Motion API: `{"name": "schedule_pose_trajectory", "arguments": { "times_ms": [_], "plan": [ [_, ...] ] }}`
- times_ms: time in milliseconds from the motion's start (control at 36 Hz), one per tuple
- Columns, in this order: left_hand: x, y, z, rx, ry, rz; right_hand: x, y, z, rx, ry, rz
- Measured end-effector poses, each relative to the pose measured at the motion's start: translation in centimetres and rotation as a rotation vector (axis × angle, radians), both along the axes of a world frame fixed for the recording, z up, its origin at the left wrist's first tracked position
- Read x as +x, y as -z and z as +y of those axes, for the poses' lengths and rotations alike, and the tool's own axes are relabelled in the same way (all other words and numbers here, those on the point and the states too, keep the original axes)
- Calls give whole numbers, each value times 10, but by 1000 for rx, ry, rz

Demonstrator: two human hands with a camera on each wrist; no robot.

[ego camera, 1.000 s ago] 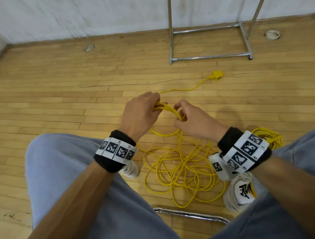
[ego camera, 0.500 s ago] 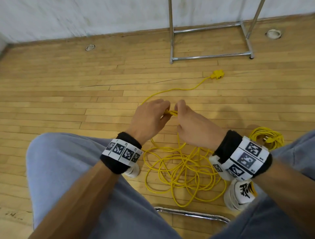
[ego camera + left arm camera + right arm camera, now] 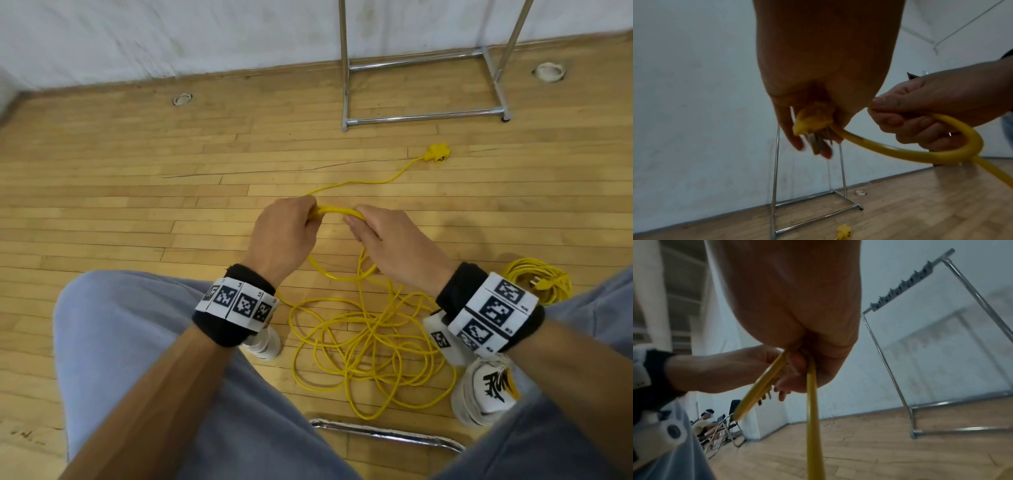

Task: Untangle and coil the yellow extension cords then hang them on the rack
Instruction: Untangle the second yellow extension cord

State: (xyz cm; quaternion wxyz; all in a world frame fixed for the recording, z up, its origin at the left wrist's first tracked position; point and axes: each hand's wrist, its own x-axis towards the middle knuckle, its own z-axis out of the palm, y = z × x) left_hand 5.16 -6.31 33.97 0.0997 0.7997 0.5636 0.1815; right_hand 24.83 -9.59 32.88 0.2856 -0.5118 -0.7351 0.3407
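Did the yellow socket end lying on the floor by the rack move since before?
No. The socket end lies on the same floorboards, just in front of the rack foot bar, as it did a second ago.

Wooden plank floor (image 3: 102, 212), light finish, with a long dark crack running across the boards. White wall (image 3: 137, 34) meets it at a wooden skirting strip. Two round fittings sit in the floor near the wall, one at left (image 3: 182, 99), one at right (image 3: 549, 71). Grey trousers (image 3: 137, 342) cover both knees. White shoe (image 3: 486, 394) with black lettering. A chrome tube (image 3: 387, 434) crosses the bottom. In the right wrist view, folding chairs (image 3: 731, 426) and a seated person (image 3: 704, 421) stand at the far wall.
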Motion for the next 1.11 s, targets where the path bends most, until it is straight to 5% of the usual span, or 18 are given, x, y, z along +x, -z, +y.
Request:
{"name": "schedule_pose_trajectory", "arguments": {
  "times_ms": [111,306,500,722,917,1111],
  "plan": [
    [14,-2,-8,-104,142,-172,-2,0,-2,12,-66,-95],
    [23,-11,-8,-199,49,-117,0,-3,-1,-3,-111,-32],
    [-18,-42,18,-124,-292,-419,21,16,9,-368,-239,17],
    [-53,-50,29,-154,-738,-1039,25,75,5,-356,-106,-72],
    [-51,-37,23,-173,-737,-1009,1,53,-12,-305,26,77],
    [-33,-35,15,-179,-671,-918,-9,6,-26,-319,38,524]
  ]
}}
